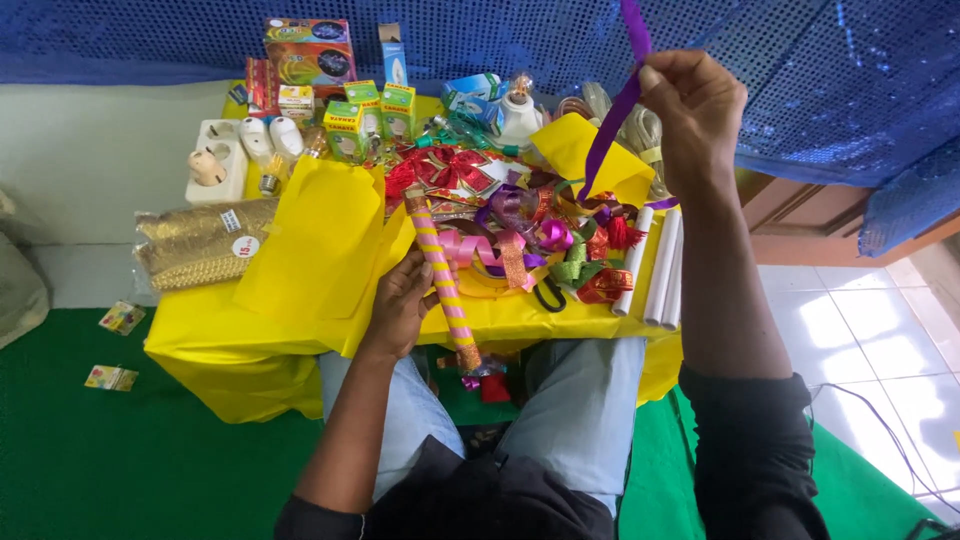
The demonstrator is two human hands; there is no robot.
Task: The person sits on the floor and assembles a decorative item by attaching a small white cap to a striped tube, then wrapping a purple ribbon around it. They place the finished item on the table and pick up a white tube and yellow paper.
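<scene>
My right hand [692,105] is raised above the table and pinches a purple ribbon [612,125], which runs up past my fingers and down into a heap of coloured ribbons [540,240]. My left hand [402,300] rests on the near edge of the low table and holds a long stick wrapped in pink and yellow stripes [443,280]. The stick lies slanted, its lower end hanging over the edge between my knees. Black-handled scissors [548,296] lie by the ribbons.
The low table is covered in yellow paper [250,340], with a loose yellow sheet [320,235] on it. Small boxes [345,125], white plugs [272,140], a gold packet [200,245] and white rolls [660,265] lie there. Green mat [120,450] left, white tiles [870,340] right.
</scene>
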